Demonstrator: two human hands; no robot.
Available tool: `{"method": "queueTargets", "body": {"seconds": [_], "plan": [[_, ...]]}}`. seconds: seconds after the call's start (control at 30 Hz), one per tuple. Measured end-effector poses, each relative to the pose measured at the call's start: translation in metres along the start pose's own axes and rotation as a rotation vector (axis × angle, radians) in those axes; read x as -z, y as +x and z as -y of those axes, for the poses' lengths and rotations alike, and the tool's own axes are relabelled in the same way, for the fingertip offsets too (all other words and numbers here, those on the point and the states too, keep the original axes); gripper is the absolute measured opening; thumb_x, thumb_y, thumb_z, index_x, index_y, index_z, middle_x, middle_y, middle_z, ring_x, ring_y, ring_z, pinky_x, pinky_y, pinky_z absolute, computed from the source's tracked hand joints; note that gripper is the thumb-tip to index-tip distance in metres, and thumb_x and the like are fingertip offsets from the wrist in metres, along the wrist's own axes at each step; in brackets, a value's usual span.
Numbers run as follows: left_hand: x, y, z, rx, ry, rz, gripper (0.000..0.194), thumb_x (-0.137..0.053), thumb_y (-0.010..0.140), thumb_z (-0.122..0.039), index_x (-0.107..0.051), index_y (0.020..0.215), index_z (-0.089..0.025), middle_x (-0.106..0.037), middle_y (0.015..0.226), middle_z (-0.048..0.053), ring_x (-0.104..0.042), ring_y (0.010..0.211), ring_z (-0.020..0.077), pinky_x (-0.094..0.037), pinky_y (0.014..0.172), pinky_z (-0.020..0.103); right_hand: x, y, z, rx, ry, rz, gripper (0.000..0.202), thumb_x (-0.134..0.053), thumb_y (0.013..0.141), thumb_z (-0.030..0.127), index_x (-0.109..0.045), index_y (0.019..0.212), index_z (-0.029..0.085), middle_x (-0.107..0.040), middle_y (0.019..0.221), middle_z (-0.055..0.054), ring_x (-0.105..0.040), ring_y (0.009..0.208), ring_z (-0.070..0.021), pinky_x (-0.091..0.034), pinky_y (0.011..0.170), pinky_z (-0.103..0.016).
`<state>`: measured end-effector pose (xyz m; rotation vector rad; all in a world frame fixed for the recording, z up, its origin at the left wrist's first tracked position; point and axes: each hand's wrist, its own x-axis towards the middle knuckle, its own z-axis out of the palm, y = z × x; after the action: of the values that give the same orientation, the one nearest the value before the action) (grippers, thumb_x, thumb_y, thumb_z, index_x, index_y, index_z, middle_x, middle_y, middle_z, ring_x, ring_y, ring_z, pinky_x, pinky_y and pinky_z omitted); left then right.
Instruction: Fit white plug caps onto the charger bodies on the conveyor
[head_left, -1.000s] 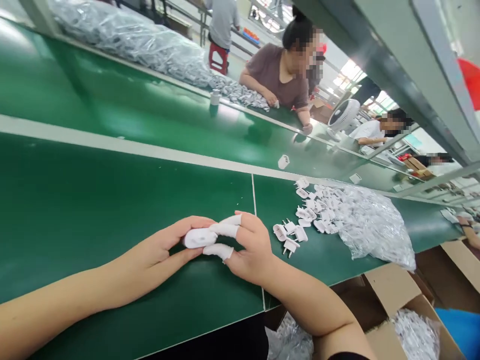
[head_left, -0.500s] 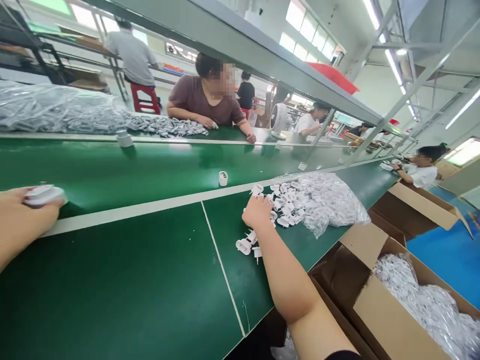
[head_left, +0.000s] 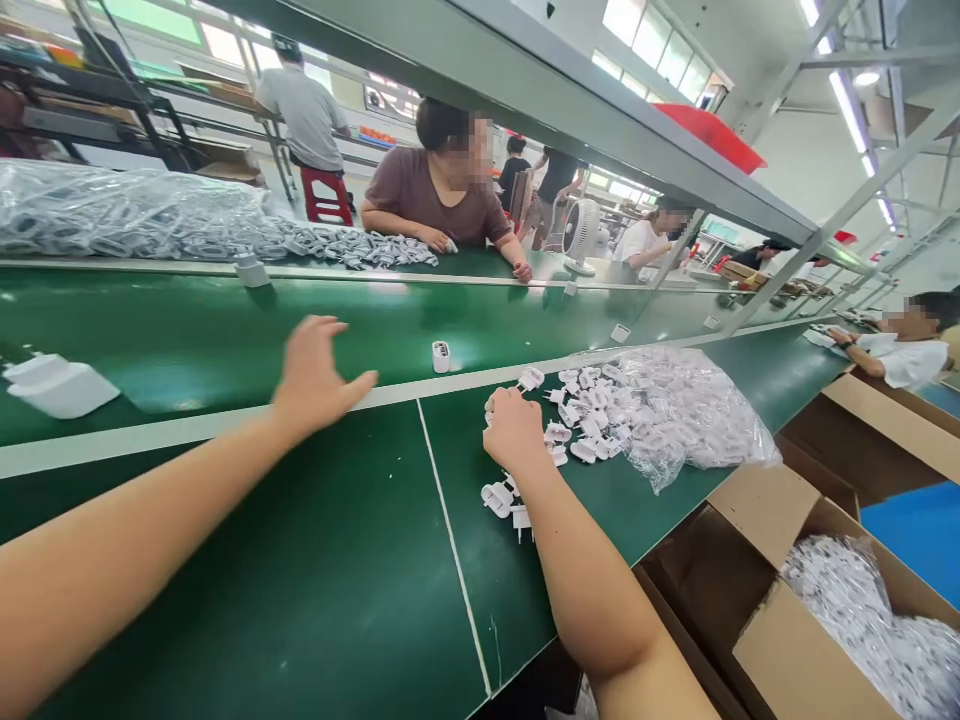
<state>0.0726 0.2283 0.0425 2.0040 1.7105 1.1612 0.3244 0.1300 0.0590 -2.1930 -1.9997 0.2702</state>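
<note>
The left hand (head_left: 319,372), fingers spread wide and empty, was positioned left of centre. The right hand (head_left: 515,430) contacted the white plug parts (head_left: 589,410), right of centre; its finger opening could not be determined.

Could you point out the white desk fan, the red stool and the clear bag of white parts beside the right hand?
white desk fan (head_left: 581,236): head view, front grille
red stool (head_left: 326,190): head view, seat
clear bag (head_left: 701,410): head view, middle
</note>
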Motion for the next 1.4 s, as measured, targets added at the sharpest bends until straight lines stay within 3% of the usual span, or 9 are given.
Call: {"method": "queueTargets", "body": {"seconds": [0.17,0.3,0.43,0.53,0.63,0.8,1.03,1.2,1.4], "plan": [[-0.078,0.032,-0.027,0.216,-0.024,0.153,0.065,-0.09,0.098,-0.041,-0.066,0.151,-0.014,-0.061,0.165,0.021,-0.057,0.155,0.0414,-0.046,0.129,0.063,0.005,-0.007,0.004,0.059,0.109,-0.088,0.039,-0.068,0.094,0.007,-0.066,0.13,0.02,-0.08,0.128,-0.013,-0.069,0.128,-0.0325,-0.051,0.109,-0.046],[-0.096,0.036,-0.038,0.285,-0.107,0.175,0.04,-0.081,0.107,-0.039,-0.073,0.14,-0.017,-0.073,0.147,0.015,-0.069,0.139,0.0362,-0.053,0.122,0.063,0.002,-0.009,0.006,0.117,0.261,-0.16,0.04,-0.068,0.096,0.011,-0.068,0.134,0.022,-0.077,0.138,-0.009,-0.067,0.135,-0.0286,-0.053,0.118,-0.045],[-0.068,0.007,-0.034,0.273,-0.259,0.172,0.051,-0.065,0.111,-0.029,-0.059,0.159,-0.014,-0.068,0.158,0.018,-0.069,0.141,0.0328,-0.051,0.126,0.056,-0.006,-0.006,0.009,0.075,0.86,0.021,0.045,-0.082,0.089,0.027,-0.068,0.132,0.023,-0.077,0.122,-0.004,-0.075,0.086,-0.0156,-0.064,0.076,-0.031],[-0.023,-0.036,-0.024,0.292,-0.389,0.245,0.064,-0.059,0.106,-0.032,-0.049,0.166,-0.013,-0.074,0.153,0.018,-0.078,0.127,0.0298,-0.058,0.122,0.049,-0.009,-0.009,0.016,0.077,1.297,0.244,0.068,-0.106,0.059,0.034,-0.072,0.118,0.022,-0.076,0.1,0.002,-0.064,0.062,-0.0095,-0.055,0.052,-0.024],[0.029,-0.093,-0.014,0.334,-0.483,0.3,0.07,-0.072,0.097,-0.052,-0.054,0.157,-0.02,-0.08,0.144,0.016,-0.08,0.124,0.033,-0.063,0.116,0.049,-0.007,-0.019,0.027,0.115,1.479,0.381,0.07,-0.112,0.046,0.034,-0.077,0.105,0.022,-0.077,0.086,0.004,-0.065,0.057,-0.0088,-0.059,0.053,-0.024],[0.093,-0.185,-0.009,0.445,-0.589,0.398,0.067,-0.081,0.088,-0.083,-0.077,0.126,-0.029,-0.085,0.13,0.015,-0.082,0.115,0.0392,-0.069,0.105,0.055,-0.007,-0.048,0.044,0.179,1.532,0.58,0.052,-0.107,0.066,0.034,-0.084,0.112,0.024,-0.081,0.084,0.003,-0.077,0.066,-0.0116,-0.07,0.069,-0.027],[0.096,-0.227,-0.003,0.424,-0.59,0.349,0.067,-0.081,0.088,-0.081,-0.08,0.134,-0.032,-0.086,0.129,0.008,-0.083,0.113,0.0348,-0.071,0.099,0.041,-0.029,-0.079,0.056,0.362,1.438,0.596,0.038,-0.102,0.076,0.041,-0.085,0.106,0.026,-0.087,0.104,-0.003,-0.084,0.092,-0.0203,-0.073,0.092,-0.041],[0.095,-0.232,0.003,0.384,-0.524,0.372,0.067,-0.076,0.089,-0.085,-0.081,0.135,-0.036,-0.086,0.131,0.006,-0.082,0.113,0.034,-0.068,0.104,0.04,-0.036,-0.087,0.06,0.575,1.201,0.224,0.006,-0.088,0.09,0.028,-0.083,0.093,0.029,-0.084,0.106,-0.003,-0.081,0.097,-0.0191,-0.071,0.092,-0.039],[0.098,-0.234,0.006,0.382,-0.431,0.308,0.067,-0.073,0.088,-0.088,-0.083,0.128,-0.034,-0.087,0.12,0.006,-0.08,0.1,0.0334,-0.069,0.092,0.039,-0.039,-0.095,0.058,0.523,1.1,0.131,0.03,-0.096,0.084,0.029,-0.083,0.112,0.029,-0.087,0.108,-0.003,-0.082,0.088,-0.0184,-0.074,0.088,-0.037]]}}
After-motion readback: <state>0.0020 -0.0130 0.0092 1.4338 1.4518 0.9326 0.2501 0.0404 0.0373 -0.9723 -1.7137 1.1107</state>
